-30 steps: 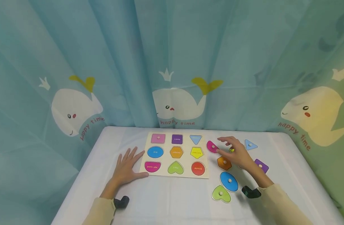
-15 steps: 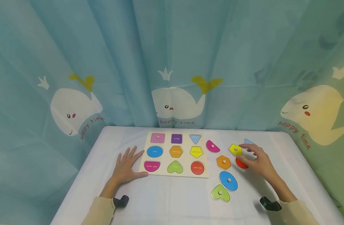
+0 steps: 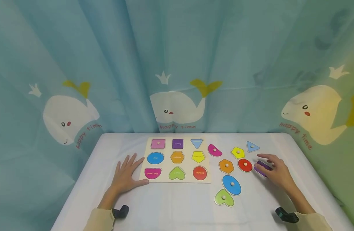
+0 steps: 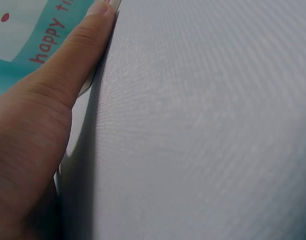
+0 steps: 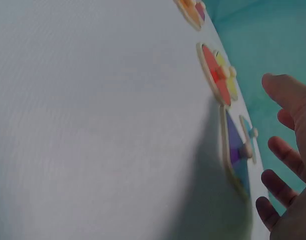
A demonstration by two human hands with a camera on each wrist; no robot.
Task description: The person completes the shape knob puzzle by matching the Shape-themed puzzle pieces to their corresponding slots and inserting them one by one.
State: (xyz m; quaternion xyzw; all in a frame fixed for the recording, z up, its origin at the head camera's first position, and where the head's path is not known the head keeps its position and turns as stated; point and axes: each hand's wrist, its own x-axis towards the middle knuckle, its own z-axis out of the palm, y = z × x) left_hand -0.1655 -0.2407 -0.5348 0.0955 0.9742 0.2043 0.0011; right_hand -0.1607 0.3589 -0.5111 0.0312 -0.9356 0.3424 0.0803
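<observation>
My left hand [image 3: 123,176] lies with spread fingers at the left edge of the cream puzzle board [image 3: 167,150], fingertips and thumb touching its side. Colored shapes are printed on the board, and a pink square piece [image 3: 155,145] with a knob sits in its far left corner. My right hand [image 3: 278,171] hovers over the purple square piece [image 5: 234,132], thumb and fingers apart, nothing between them. In the right wrist view the piece lies on the cloth beyond the fingers, its knob pointing up. Close by are the red circle [image 3: 243,166] and the light blue triangle [image 3: 250,149].
Other knobbed pieces lie right of the board: a magenta half round [image 3: 213,153], yellow pentagon [image 3: 236,156], orange hexagon [image 3: 222,168], blue oval [image 3: 235,190] and green heart [image 3: 220,202]. A whale-print curtain [image 3: 177,106] hangs behind the white table [image 3: 177,208].
My right hand has moved rightward, from beside the half round past the pentagon and circle to above the purple square. The left hand stays at the board. The head view has shifted slightly.
</observation>
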